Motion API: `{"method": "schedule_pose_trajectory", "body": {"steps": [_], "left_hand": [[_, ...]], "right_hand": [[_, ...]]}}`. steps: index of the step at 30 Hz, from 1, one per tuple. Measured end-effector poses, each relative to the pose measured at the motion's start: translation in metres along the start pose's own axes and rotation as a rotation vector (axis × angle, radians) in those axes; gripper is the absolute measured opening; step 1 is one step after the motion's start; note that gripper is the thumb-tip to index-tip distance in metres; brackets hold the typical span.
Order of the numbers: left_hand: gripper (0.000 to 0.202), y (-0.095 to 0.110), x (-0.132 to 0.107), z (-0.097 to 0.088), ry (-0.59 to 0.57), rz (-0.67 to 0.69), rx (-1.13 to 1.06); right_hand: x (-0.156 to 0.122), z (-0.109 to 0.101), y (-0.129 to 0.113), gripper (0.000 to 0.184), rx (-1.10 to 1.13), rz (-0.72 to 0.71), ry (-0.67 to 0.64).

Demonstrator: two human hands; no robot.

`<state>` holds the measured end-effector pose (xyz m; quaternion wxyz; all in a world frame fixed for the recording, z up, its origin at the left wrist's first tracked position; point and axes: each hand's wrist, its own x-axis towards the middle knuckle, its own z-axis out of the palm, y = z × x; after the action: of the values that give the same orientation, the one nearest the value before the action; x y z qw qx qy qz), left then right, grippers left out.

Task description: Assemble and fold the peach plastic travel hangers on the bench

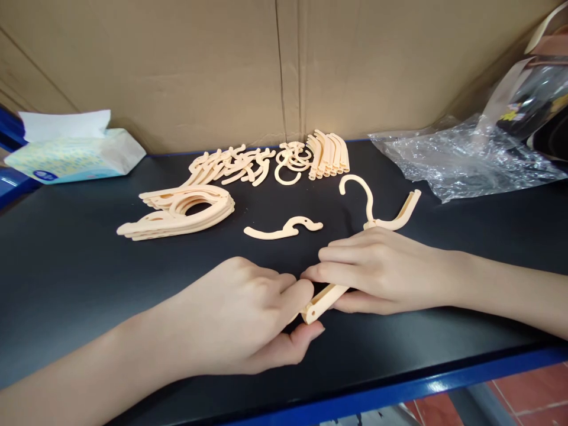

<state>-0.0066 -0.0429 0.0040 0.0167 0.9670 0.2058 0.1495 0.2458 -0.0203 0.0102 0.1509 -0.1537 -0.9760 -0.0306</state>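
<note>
Slanting away rightward, hook (366,188) pointing away, the hanger (327,300) is pinched by curled left hand (255,316) and right hand (381,272).

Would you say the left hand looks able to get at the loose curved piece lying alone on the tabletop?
Probably yes: only bare tabletop lies between the left hand and the loose curved piece, though that hand, busy at the near end of the hanger, would likely need to let go first.

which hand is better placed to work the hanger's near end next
Probably the left: the left hand is right at that end, while the right hand grips the hanger nearer its hook.
</note>
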Motion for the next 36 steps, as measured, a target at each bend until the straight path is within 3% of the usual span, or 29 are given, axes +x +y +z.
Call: {"method": "schedule_pose_trajectory", "body": {"steps": [11, 21, 36], "left_hand": [[0.037, 0.001, -0.001, -0.003, -0.033, -0.003, 0.004], [0.039, 0.005, 0.012, -0.02, -0.14, -0.004, -0.009], [0.036, 0.003, 0.006, -0.014, -0.132, -0.033, -0.023]], "right_hand": [[0.0, -0.001, 0.0, 0.046, 0.015, 0.014, -0.001], [0.001, -0.001, 0.0, 0.045, -0.002, 0.004, -0.002], [0.0, -0.001, 0.0, 0.046, 0.022, 0.024, -0.031]]}}
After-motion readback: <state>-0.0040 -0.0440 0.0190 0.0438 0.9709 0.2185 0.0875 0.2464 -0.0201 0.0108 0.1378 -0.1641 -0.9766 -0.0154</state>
